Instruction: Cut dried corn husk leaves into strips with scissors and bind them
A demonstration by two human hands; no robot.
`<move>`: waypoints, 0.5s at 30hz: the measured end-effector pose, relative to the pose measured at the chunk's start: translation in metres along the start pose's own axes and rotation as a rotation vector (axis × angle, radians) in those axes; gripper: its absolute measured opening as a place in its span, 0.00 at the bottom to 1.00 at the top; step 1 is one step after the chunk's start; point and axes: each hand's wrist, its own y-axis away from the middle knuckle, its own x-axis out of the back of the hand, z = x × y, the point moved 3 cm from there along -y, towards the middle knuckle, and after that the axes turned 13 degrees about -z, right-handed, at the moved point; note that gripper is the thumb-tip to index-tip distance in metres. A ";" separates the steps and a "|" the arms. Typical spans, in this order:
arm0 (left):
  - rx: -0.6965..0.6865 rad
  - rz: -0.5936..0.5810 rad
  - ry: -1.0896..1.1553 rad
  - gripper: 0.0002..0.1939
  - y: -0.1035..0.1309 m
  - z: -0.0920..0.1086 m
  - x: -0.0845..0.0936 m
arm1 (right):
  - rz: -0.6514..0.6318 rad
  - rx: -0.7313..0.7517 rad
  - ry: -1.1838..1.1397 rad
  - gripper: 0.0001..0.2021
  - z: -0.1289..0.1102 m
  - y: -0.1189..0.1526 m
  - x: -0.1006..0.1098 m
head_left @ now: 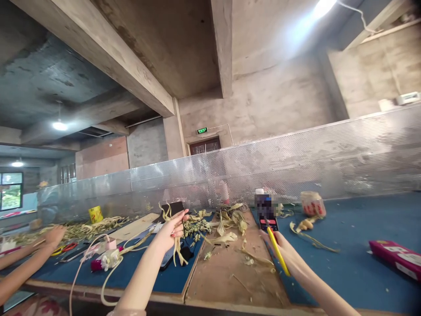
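My left hand (pixel 171 230) is closed round some pale dried plant strips (pixel 178 252), whose ends hang below the palm and stick up above the fingers. My right hand (pixel 279 245) holds a yellow-handled tool (pixel 278 251), its tip pointing up and away; the tip is hard to make out. Just beyond that tip stands a phone (pixel 268 223) with a partly blurred screen. Between my hands, dried leaves and stems (pixel 232 221) lie on a brown board (pixel 237 281). Small greenish buds (pixel 200 227) lie beside my left hand.
A person's hands (pixel 54 237) work at the far left near orange scissors (pixel 69 246). White cables and a power adapter (pixel 110 259) lie left of my arm. A plastic jar (pixel 312 204) and magenta box (pixel 396 259) stand right. A perforated metal screen (pixel 279 162) runs behind.
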 end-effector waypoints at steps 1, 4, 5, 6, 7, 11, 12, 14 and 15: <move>0.011 -0.001 -0.003 0.10 0.002 -0.001 0.004 | -0.050 0.008 -0.022 0.17 -0.002 0.006 -0.006; 0.041 0.010 -0.011 0.13 0.008 -0.003 0.014 | -0.222 0.008 -0.126 0.19 -0.008 0.027 -0.024; 0.046 0.014 -0.005 0.14 0.010 -0.004 0.017 | -0.291 -0.015 -0.167 0.20 -0.011 0.034 -0.030; 0.049 0.015 0.001 0.15 0.013 -0.005 0.018 | -0.373 -0.063 -0.208 0.22 -0.014 0.043 -0.036; 0.049 0.011 0.004 0.17 0.016 -0.005 0.018 | -0.439 -0.102 -0.244 0.24 -0.019 0.051 -0.041; 0.049 -0.025 -0.015 0.21 0.026 -0.009 0.013 | -0.604 -0.007 -0.294 0.26 -0.052 0.075 -0.053; 0.060 -0.034 -0.018 0.20 0.028 -0.010 0.012 | -0.646 -0.008 -0.243 0.27 -0.061 0.076 -0.057; 0.090 -0.051 -0.016 0.19 0.030 -0.015 0.010 | -0.644 0.049 0.065 0.30 -0.075 0.068 -0.065; 0.099 -0.059 -0.009 0.18 0.031 -0.017 0.010 | -0.569 0.117 0.338 0.31 -0.082 0.060 -0.068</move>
